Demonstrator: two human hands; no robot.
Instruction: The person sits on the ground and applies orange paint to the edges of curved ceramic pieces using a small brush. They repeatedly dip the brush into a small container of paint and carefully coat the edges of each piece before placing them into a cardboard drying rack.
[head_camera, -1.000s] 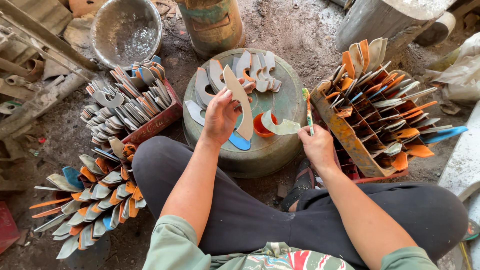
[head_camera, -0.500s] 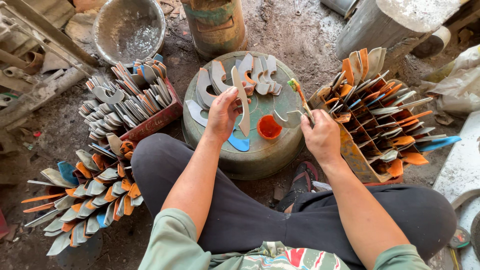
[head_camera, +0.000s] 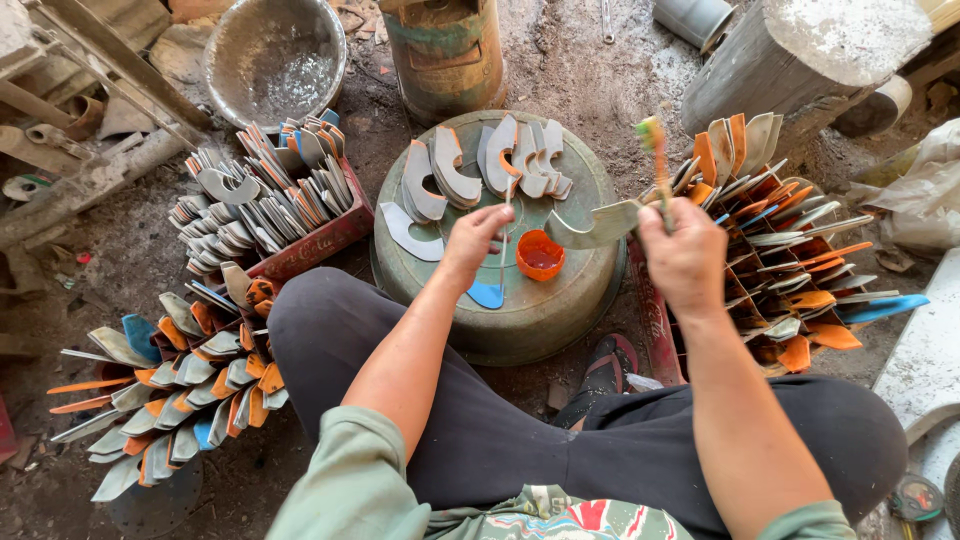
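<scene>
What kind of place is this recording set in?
Probably an informal metal workshop: dirt floor, an upturned basin as workbench, and stacks of curved blades, some painted orange.

Dented metal bowl (head_camera: 275, 55), rusty drum (head_camera: 447, 50), log stump (head_camera: 800, 55) on dirt.

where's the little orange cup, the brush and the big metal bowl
orange cup (head_camera: 540, 255), head view, on the paint inside it
brush (head_camera: 655, 150), head view, on its stick above the right hand (head_camera: 685, 255)
metal bowl (head_camera: 275, 50), head view, on its inner wall

brush (head_camera: 655, 150) tip: blurred | metal bowl (head_camera: 275, 55): cut by top edge
</scene>
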